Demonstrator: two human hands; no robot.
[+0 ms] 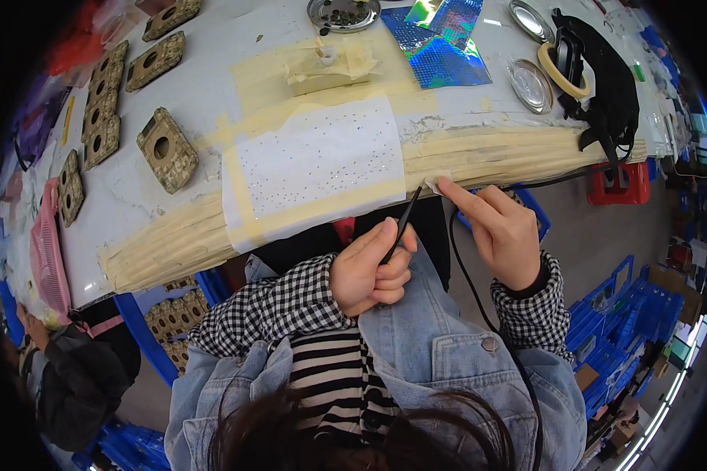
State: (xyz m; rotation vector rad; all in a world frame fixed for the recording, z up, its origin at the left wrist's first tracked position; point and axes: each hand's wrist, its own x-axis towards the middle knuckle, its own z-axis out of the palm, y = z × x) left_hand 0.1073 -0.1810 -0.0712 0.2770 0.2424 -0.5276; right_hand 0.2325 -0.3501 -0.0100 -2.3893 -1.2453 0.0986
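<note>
My left hand [373,267] is closed around a pair of black tweezers [401,226], whose tip points up and to the right. Close to that tip, a small whitish piece [434,186], perhaps tape or paper, is at the index fingertip of my right hand [499,231]. That index finger is stretched toward the tweezers and the other fingers are curled; my thumb is hard to make out. Just beyond my hands, a white sheet [291,145] dotted with many tiny shiny specks lies at the table's front edge, held along its sides by yellowish tape [314,210].
Several camouflage-patterned cases [167,169] with round holes lie at the left; more sit in a blue crate [153,334] below. A taped block [330,67], a round metal dish [344,12], shiny blue pouches [440,55] and a black bag [609,86] are farther back. A dark cable [471,286] hangs by my right arm.
</note>
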